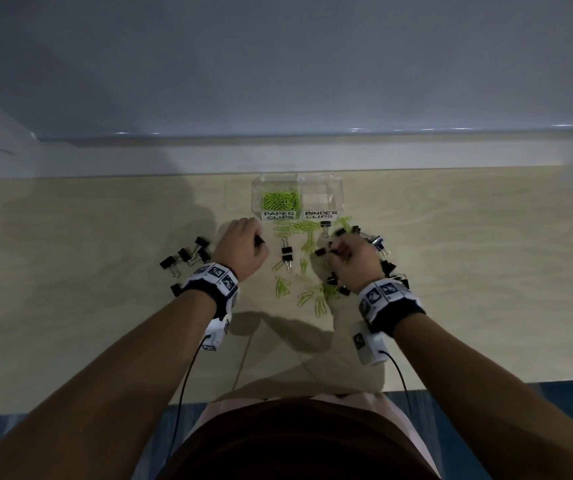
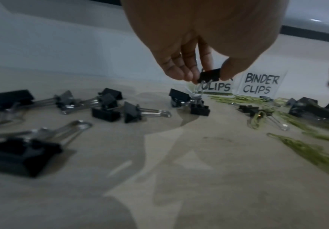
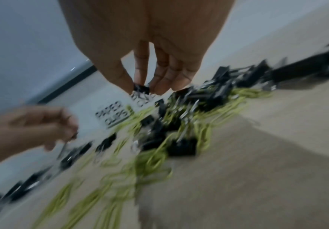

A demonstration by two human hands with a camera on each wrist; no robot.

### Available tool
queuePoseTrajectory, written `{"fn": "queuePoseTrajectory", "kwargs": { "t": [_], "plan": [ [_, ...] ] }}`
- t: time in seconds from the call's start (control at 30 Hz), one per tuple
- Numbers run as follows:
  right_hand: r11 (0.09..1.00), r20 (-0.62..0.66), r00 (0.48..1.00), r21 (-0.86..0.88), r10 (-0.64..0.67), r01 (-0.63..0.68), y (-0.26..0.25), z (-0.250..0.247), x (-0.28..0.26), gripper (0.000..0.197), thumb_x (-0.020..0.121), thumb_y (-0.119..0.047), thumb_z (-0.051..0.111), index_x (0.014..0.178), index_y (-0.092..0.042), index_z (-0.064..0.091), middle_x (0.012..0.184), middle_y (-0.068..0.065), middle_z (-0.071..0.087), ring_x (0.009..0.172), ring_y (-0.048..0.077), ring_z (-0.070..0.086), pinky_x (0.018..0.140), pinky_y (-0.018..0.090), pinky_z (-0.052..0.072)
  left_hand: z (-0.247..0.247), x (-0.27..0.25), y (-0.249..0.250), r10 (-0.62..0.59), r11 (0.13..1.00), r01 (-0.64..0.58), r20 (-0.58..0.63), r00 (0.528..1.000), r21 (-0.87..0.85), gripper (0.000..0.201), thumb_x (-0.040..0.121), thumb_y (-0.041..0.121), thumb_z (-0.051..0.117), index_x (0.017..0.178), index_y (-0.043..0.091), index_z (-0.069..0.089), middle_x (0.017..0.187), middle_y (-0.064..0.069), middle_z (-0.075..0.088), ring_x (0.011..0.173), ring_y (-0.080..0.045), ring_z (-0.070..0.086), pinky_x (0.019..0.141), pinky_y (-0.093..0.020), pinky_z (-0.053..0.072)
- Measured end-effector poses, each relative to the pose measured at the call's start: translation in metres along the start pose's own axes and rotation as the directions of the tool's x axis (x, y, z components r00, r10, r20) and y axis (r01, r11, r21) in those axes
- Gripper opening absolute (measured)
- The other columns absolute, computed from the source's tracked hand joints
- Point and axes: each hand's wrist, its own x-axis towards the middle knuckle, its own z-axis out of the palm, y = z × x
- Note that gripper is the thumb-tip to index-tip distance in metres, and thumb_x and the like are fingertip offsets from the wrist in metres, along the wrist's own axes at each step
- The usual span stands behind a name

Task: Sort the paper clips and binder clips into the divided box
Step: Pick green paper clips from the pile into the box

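Left hand is pinching a black binder clip above the table; right hand is pinching another clip near the box.

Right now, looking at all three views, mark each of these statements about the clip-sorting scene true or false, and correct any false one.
1. The left hand pinches a black binder clip. True.
2. The compartment labelled BINDER CLIPS is full of black clips. False: it looks empty.
3. Green paper clips lie in the compartment labelled PAPER CLIPS. True.
4. The right hand is flat and holds nothing. False: its fingertips pinch a small black binder clip.
5. All green paper clips are already in the divided box. False: many loose paper clips lie on the table.
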Motion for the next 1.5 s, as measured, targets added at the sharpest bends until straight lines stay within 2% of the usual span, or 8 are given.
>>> {"fn": "queuePoseTrajectory", "kwargs": {
  "t": [0.2,0.43,0.6,0.73,0.87,1.0,1.17,1.5],
  "plan": [
    [0.975,-0.214,0.976,-0.204,0.043,-0.087,0.04,-0.031,0.01,0.013,0.079,-0.014,0.06,0.089,-0.007,0.063,0.088,0.01,0.055,0.079,0.031,0.055,0.071,0.034,0.046,0.004,0.001,0.011,0.055,0.983,-0.067,0.07,0.996,0.173,0.024,0.084,0.024,0.051,0.101,0.009,0.058,0.105,-0.01,0.056,0.1,-0.028,0.046,0.088,-0.04,0.041],
    [0.858,0.057,0.989,-0.492,-0.139,0.149,0.003,-0.008,0.012,0.025,0.085,-0.034,0.055,0.103,-0.02,0.063,0.103,0.001,0.06,0.1,0.026,0.05,0.089,0.044,0.037,0.031,0.002,0.057,-0.107,0.988,0.089,0.138,0.985,0.129,0.034,0.087,0.041,0.056,0.1,0.009,0.058,0.101,-0.009,0.063,0.101,-0.03,0.054,0.085,-0.04,0.044],
    [0.786,0.215,0.977,-0.604,0.003,0.131,-0.018,0.012,0.017,0.033,0.089,-0.038,0.047,0.113,-0.019,0.059,0.118,0.003,0.057,0.119,0.029,0.04,0.101,0.054,0.029,0.031,0.0,0.054,-0.212,0.954,0.226,0.087,0.973,-0.196,0.024,0.082,0.027,0.066,0.098,0.01,0.059,0.09,-0.004,0.064,0.085,-0.022,0.061,0.074,-0.033,0.051],
    [0.833,0.223,0.974,-0.545,0.04,0.09,-0.016,0.014,0.021,0.023,0.087,-0.028,0.049,0.104,-0.018,0.06,0.109,0.004,0.06,0.116,0.028,0.041,0.101,0.054,0.028,0.016,-0.006,0.047,-0.355,0.763,0.278,-0.02,0.935,-0.584,0.021,0.082,0.017,0.068,0.099,0.012,0.057,0.086,0.0,0.059,0.075,-0.011,0.056,0.067,-0.017,0.046],
    [0.969,0.026,0.997,-0.24,0.07,-0.061,-0.008,0.003,0.019,0.007,0.08,-0.027,0.057,0.083,-0.021,0.057,0.086,-0.003,0.06,0.097,0.024,0.051,0.094,0.045,0.036,0.003,-0.003,0.018,-0.444,0.773,0.331,-0.087,0.892,-0.542,0.017,0.084,0.012,0.062,0.1,0.011,0.057,0.09,-0.004,0.057,0.075,-0.016,0.056,0.07,-0.031,0.05],
    [0.965,-0.148,0.982,-0.214,0.12,-0.15,0.013,-0.019,0.019,0.012,0.08,-0.026,0.056,0.088,-0.018,0.058,0.09,0.001,0.059,0.093,0.026,0.052,0.085,0.041,0.036,0.006,-0.002,-0.001,-0.178,0.984,0.178,-0.017,0.984,-0.007,0.022,0.083,0.013,0.056,0.105,0.013,0.06,0.114,-0.009,0.052,0.107,-0.03,0.048,0.093,-0.042,0.044],
    [0.897,-0.136,0.983,-0.407,0.126,-0.171,0.039,-0.031,0.016,0.02,0.081,-0.028,0.055,0.098,-0.019,0.061,0.098,0.005,0.057,0.099,0.03,0.05,0.087,0.044,0.035,0.018,-0.001,0.025,0.115,0.992,-0.124,0.217,0.969,0.03,0.034,0.09,0.006,0.05,0.122,0.01,0.059,0.122,-0.007,0.051,0.116,-0.025,0.042,0.101,-0.039,0.04],
    [0.828,0.311,0.937,-0.475,-0.16,0.3,-0.027,0.01,0.034,0.032,0.083,-0.018,0.053,0.114,-0.022,0.06,0.127,-0.002,0.051,0.117,0.021,0.049,0.1,0.044,0.032,0.023,-0.013,0.032,0.201,0.948,-0.25,0.239,0.95,0.199,0.027,0.089,0.011,0.049,0.112,0.005,0.061,0.119,-0.011,0.054,0.112,-0.03,0.047,0.092,-0.042,0.043]
  ]
}}
